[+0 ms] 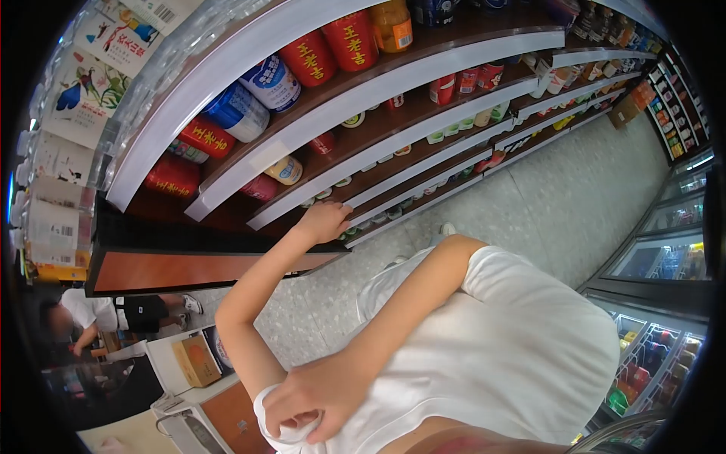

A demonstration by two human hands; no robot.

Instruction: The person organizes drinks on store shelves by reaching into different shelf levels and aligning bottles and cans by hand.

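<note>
My left hand (325, 222) is at the end of my outstretched arm, in front of the edge of a low shelf (274, 209). Its fingers are loosely bent and a little apart, and I see nothing in them. Small lidded cups (321, 194) sit on the shelf beside it. My right arm crosses my chest. At my left upper arm, my right hand (321, 397) is closed with curled fingers on the white sleeve (266, 412) of my T-shirt (529, 340).
Upper shelves hold red cans (352, 41), blue-and-white cans (270, 82) and a jar (391, 26). Wrapped bottle packs (68, 155) stand at the left. Lit drink coolers (658, 363) line the right. A person (98, 318) is at the lower left, near a cardboard box (198, 361). Grey floor (529, 204) runs between.
</note>
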